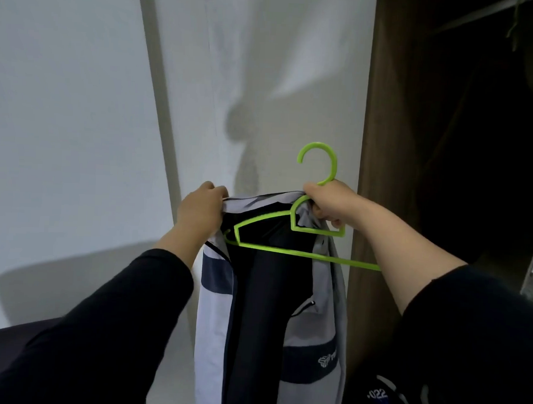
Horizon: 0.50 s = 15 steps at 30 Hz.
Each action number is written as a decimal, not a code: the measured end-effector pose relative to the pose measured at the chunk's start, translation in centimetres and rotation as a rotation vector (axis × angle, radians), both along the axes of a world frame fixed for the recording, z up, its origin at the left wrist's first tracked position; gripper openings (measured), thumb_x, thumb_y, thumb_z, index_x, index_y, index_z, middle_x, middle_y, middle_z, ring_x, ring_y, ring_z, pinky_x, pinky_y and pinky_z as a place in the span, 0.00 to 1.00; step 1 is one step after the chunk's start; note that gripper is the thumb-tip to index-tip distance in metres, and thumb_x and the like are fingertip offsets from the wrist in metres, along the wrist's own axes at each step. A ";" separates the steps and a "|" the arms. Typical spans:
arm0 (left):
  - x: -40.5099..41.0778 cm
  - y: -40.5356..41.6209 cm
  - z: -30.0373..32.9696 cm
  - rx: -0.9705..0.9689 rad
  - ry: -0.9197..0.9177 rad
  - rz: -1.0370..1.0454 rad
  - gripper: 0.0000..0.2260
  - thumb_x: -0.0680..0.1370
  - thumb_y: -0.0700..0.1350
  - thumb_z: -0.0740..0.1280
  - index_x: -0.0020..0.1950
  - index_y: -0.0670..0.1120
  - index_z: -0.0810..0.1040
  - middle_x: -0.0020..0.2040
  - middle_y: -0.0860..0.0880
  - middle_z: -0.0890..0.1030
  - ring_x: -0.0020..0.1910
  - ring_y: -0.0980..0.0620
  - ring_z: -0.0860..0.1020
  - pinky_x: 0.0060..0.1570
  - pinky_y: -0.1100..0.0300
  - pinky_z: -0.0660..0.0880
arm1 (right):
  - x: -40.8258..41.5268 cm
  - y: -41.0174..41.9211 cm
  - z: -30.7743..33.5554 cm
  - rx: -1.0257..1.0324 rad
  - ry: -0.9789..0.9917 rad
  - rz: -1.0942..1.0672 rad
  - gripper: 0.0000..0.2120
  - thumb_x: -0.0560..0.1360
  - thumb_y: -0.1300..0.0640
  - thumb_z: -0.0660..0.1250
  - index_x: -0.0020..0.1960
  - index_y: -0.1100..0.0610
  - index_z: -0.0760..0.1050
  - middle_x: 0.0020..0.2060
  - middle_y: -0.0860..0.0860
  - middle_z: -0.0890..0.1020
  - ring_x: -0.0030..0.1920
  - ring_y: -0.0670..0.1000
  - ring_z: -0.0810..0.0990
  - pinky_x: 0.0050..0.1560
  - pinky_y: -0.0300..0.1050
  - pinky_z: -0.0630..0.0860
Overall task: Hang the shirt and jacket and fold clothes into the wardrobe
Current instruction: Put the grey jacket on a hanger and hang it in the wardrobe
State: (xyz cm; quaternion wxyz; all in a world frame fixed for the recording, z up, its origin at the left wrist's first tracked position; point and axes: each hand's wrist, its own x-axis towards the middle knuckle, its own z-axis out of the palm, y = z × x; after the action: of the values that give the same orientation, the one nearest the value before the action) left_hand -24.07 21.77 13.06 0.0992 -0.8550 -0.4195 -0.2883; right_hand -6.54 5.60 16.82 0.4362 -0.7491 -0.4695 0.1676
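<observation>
A grey and navy jacket (311, 329) hangs open in front of me, its dark lining facing me. My left hand (202, 208) grips the jacket's left shoulder at the collar. My right hand (330, 206) is closed on the neck of a lime-green plastic hanger (290, 250) together with the jacket's right collar. The hanger's left arm sits inside the jacket's left shoulder; its right end pokes out past the fabric. The hook points up, free.
The brown wardrobe (381, 121) stands open on the right, dark inside, with a rail and a green hanger (512, 26) at the top. A white wall is behind. Dark clothing (385, 396) lies at the bottom right, a dark surface (5, 340) at the bottom left.
</observation>
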 end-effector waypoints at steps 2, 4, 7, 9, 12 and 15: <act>-0.3 -0.1 0.3 -0.009 0.027 0.067 0.12 0.75 0.38 0.61 0.56 0.46 0.76 0.51 0.45 0.74 0.47 0.41 0.77 0.36 0.56 0.68 | 0.1 0.2 -0.3 -0.020 -0.041 -0.023 0.18 0.77 0.53 0.54 0.28 0.55 0.60 0.21 0.51 0.65 0.22 0.51 0.59 0.26 0.39 0.57; -0.1 -0.6 0.8 0.043 0.110 0.128 0.11 0.75 0.41 0.63 0.57 0.46 0.74 0.51 0.46 0.74 0.46 0.42 0.77 0.34 0.56 0.66 | -0.2 0.6 -0.8 -0.048 -0.161 -0.090 0.20 0.78 0.51 0.54 0.29 0.56 0.63 0.25 0.51 0.69 0.25 0.51 0.64 0.27 0.42 0.59; 0.3 -1.3 1.6 0.038 0.185 0.142 0.13 0.74 0.40 0.63 0.58 0.49 0.74 0.51 0.47 0.75 0.47 0.43 0.78 0.34 0.56 0.66 | -0.2 1.2 -1.5 -0.057 -0.207 -0.208 0.19 0.79 0.49 0.54 0.32 0.55 0.66 0.30 0.52 0.71 0.29 0.51 0.68 0.29 0.43 0.60; 0.7 -1.7 2.2 -0.069 0.143 0.044 0.15 0.73 0.40 0.63 0.59 0.51 0.75 0.51 0.48 0.77 0.47 0.45 0.77 0.37 0.56 0.68 | 0.3 1.3 -1.6 -0.037 -0.032 -0.172 0.18 0.78 0.51 0.54 0.32 0.56 0.63 0.25 0.53 0.69 0.24 0.51 0.65 0.27 0.40 0.58; 2.3 -3.1 2.6 -0.431 -0.048 -0.322 0.11 0.76 0.47 0.65 0.58 0.48 0.76 0.52 0.46 0.80 0.49 0.47 0.76 0.46 0.56 0.71 | 1.0 0.7 -1.5 -0.016 0.196 -0.105 0.17 0.78 0.54 0.53 0.31 0.54 0.61 0.15 0.50 0.63 0.14 0.47 0.56 0.22 0.32 0.53; 3.4 -4.3 2.0 -0.489 -0.181 -0.434 0.19 0.80 0.58 0.57 0.47 0.42 0.75 0.46 0.45 0.78 0.50 0.44 0.74 0.49 0.54 0.69 | 1.5 0.3 -1.2 0.015 0.233 -0.089 0.18 0.78 0.53 0.54 0.30 0.53 0.59 0.16 0.49 0.60 0.15 0.46 0.54 0.20 0.31 0.53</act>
State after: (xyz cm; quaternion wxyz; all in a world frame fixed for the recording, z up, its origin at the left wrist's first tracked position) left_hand -20.69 17.44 15.03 -0.2102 -0.8938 -0.2913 -0.2685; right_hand -5.06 5.88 15.61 0.5004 -0.7415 -0.3831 0.2303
